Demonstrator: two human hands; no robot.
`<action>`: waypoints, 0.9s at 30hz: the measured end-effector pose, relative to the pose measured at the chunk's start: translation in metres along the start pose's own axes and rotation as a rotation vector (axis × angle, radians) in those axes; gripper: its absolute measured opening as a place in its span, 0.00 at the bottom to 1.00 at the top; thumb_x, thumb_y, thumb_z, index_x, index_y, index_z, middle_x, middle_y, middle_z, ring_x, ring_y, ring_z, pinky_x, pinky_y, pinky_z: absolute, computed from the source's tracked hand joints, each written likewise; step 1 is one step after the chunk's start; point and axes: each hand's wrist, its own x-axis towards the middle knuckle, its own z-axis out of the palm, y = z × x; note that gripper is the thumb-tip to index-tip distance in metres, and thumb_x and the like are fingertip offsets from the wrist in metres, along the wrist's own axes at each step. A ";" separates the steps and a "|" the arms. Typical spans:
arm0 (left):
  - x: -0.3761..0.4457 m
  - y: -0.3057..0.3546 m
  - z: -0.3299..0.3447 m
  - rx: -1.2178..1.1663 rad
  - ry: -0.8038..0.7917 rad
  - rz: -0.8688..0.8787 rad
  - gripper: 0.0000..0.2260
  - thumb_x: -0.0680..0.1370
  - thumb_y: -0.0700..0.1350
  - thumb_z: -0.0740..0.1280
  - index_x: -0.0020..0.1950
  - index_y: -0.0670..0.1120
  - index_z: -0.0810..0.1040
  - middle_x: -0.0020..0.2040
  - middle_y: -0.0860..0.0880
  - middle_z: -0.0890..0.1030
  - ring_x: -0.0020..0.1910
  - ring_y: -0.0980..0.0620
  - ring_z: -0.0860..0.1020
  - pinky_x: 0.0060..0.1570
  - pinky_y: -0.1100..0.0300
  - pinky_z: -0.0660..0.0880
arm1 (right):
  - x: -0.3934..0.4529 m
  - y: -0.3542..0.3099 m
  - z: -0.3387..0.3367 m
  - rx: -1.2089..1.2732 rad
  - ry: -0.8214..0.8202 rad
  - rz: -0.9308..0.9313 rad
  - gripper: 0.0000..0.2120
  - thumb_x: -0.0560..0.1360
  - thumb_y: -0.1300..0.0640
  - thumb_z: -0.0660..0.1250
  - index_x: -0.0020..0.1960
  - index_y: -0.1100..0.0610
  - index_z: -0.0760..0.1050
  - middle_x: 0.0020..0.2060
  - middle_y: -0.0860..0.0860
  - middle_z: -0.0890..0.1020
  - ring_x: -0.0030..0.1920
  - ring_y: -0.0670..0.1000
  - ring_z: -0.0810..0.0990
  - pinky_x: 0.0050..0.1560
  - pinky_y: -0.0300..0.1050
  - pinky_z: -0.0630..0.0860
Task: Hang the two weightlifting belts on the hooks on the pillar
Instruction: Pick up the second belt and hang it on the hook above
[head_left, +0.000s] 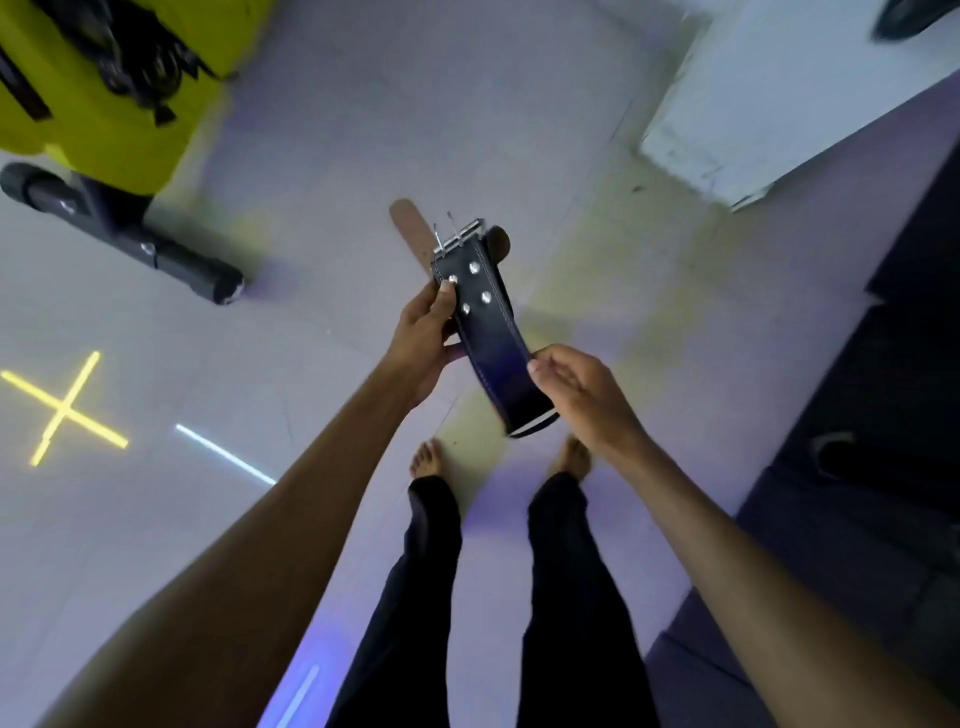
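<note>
A black leather weightlifting belt (491, 332) with silver rivets and a metal buckle (460, 239) is held in front of me above the floor. My left hand (426, 343) grips its left edge near the rivets. My right hand (576, 389) pinches its right edge lower down. The belt's brown inner side (410, 223) shows beyond the buckle. The white base of a pillar (779, 104) stands at the upper right; no hooks are visible. A second belt cannot be made out.
A yellow padded gym bench (114, 104) with black straps on it and a black foot bar (124, 234) stands upper left. Dark mats (883, 467) lie along the right. My bare feet stand on the glossy floor below the belt.
</note>
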 end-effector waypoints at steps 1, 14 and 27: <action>-0.018 0.019 0.016 0.031 -0.045 0.071 0.15 0.86 0.47 0.56 0.73 0.48 0.69 0.52 0.51 0.82 0.45 0.56 0.83 0.40 0.57 0.83 | -0.012 -0.020 -0.015 0.093 -0.019 0.029 0.14 0.75 0.44 0.64 0.45 0.54 0.78 0.37 0.50 0.82 0.38 0.48 0.79 0.44 0.47 0.74; -0.170 0.194 0.159 0.479 -0.173 0.616 0.14 0.85 0.43 0.61 0.70 0.52 0.65 0.45 0.46 0.77 0.41 0.55 0.78 0.44 0.52 0.78 | -0.122 -0.236 -0.159 0.560 0.433 -0.354 0.23 0.76 0.63 0.71 0.67 0.53 0.66 0.42 0.56 0.85 0.42 0.48 0.85 0.52 0.53 0.82; -0.238 0.390 0.258 0.532 -0.366 1.245 0.18 0.82 0.45 0.67 0.71 0.54 0.71 0.65 0.53 0.72 0.65 0.51 0.75 0.56 0.69 0.75 | -0.201 -0.409 -0.243 0.514 0.837 -0.764 0.20 0.74 0.62 0.73 0.64 0.51 0.76 0.45 0.62 0.86 0.46 0.55 0.86 0.53 0.54 0.82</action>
